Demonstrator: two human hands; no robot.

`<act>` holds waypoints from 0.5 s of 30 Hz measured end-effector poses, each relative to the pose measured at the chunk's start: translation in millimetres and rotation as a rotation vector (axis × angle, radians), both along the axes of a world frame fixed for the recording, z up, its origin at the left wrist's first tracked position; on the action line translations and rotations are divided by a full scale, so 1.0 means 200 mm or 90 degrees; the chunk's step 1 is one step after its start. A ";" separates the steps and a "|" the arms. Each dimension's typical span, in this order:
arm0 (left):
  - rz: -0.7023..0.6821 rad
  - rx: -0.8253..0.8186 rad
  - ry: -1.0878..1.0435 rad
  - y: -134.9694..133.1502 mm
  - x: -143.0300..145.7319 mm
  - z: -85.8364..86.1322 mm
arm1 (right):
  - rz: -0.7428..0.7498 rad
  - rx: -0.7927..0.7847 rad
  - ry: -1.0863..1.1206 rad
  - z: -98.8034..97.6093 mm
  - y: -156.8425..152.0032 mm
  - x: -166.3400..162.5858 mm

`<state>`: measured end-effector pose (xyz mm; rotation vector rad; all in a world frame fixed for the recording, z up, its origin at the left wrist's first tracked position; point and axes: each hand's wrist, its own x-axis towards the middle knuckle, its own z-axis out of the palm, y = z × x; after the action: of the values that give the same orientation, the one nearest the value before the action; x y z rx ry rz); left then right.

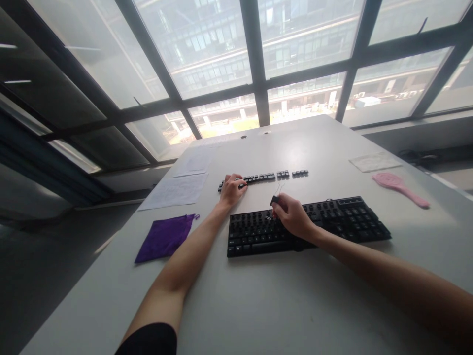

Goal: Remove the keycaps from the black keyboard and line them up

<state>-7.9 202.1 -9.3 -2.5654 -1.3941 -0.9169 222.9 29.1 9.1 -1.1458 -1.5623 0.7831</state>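
Note:
A black keyboard [332, 222] lies on the grey table [258, 305] in front of me. Beyond it a row of loose black keycaps [275, 175] is laid out in a line. My left hand [232, 189] rests on the left end of that row, fingers curled over a keycap. My right hand [293, 215] hovers over the keyboard's upper middle, pinching a small black wire keycap puller [274, 199] whose wire loops stick up.
A purple cloth pouch [164, 237] lies at the left. Two paper sheets [177, 190] sit behind it. A pink brush [401, 187] and a clear plastic bag [374, 161] lie at the right. Large windows stand beyond the table's far edge.

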 end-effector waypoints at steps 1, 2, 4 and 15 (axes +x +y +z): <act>0.003 -0.004 -0.002 0.00 0.00 0.00 | 0.000 0.000 0.000 0.00 0.00 0.00; 0.005 -0.007 -0.004 0.00 0.00 0.00 | 0.001 0.000 0.000 0.00 0.00 0.00; 0.006 -0.010 -0.007 0.00 0.00 0.00 | 0.003 0.000 0.001 0.00 0.00 0.00; 0.000 0.018 -0.060 -0.07 0.00 0.07 | -0.006 0.012 0.092 0.01 0.02 0.01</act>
<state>-7.9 188.7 4.4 -2.5329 -1.3934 -1.0631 225.4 32.5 10.3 -1.0587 -1.4412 0.8255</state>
